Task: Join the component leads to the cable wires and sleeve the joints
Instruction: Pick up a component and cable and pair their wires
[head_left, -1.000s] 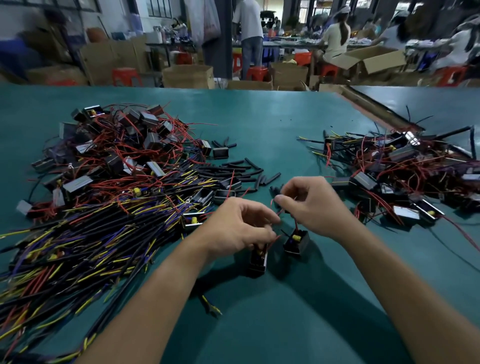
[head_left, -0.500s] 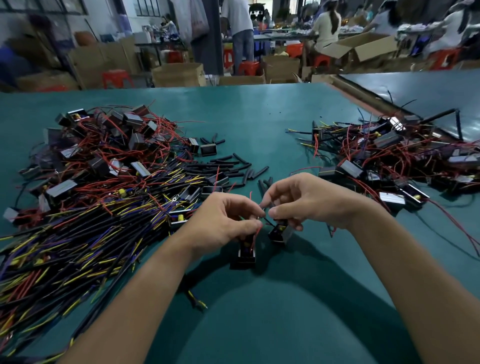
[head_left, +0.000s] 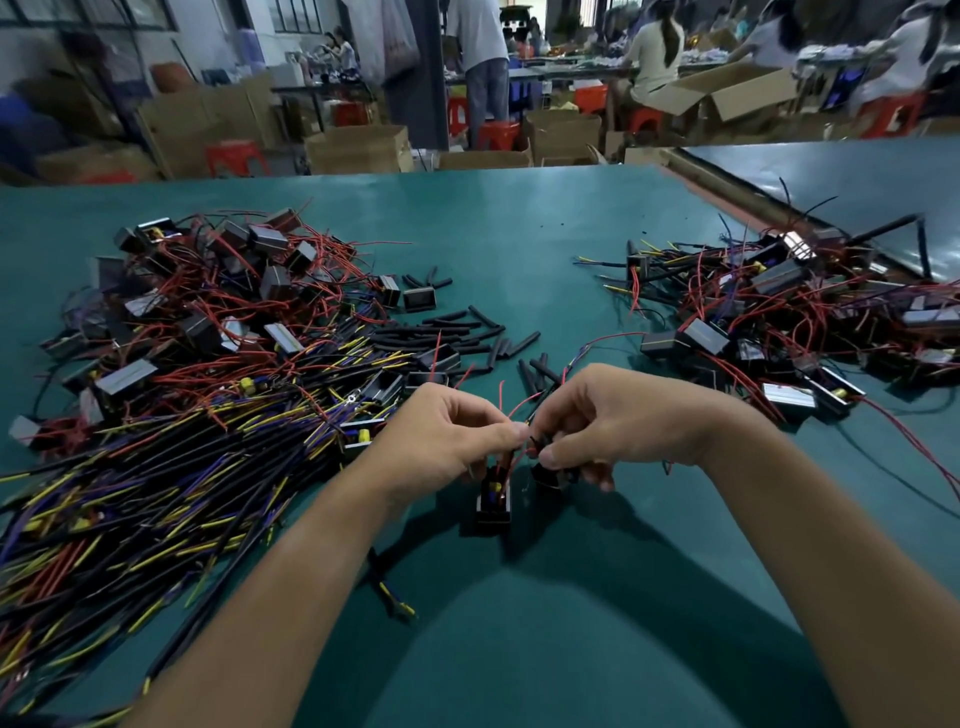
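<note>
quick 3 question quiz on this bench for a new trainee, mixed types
1. True or false: the left hand and the right hand both pinch wires just above a small black part.
2. Where do the loose black sleeves lie? A) in a tray by the elbows B) on the table beyond the hands C) in the left palm
3. Fill in: the heap of long yellow and purple cables lies on the person's ____ side.
Key: 1 true; 2 B; 3 left
</note>
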